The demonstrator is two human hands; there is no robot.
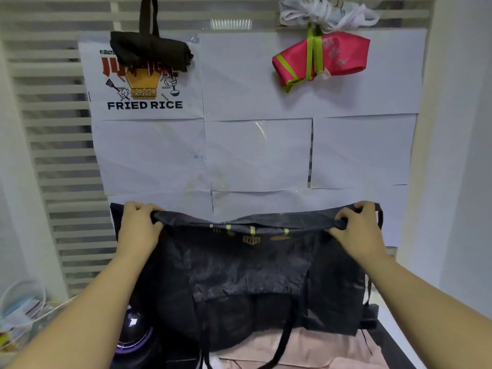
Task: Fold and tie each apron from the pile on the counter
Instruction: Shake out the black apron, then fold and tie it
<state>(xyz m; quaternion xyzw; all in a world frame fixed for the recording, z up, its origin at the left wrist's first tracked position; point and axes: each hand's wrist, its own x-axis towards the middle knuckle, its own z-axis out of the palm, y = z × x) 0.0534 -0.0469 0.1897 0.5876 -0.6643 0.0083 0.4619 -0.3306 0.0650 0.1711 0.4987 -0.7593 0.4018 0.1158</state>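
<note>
Slippage worries me: my left hand [138, 227] and right hand [356, 227] each pinch the apron's [247, 275] bunched top edge in curled fingers [343, 217], its lower half draped over pink cloth [306, 350] (straps [282, 339] dangling); an uneven pull could skew the fold, and straps may snag

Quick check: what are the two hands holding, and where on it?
Both hold the black apron by its bunched upper edge: the left hand grips the left end, the right hand the right end.

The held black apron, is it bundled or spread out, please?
Spread out: left hand and right hand stretch the apron wide by its edge.
</note>
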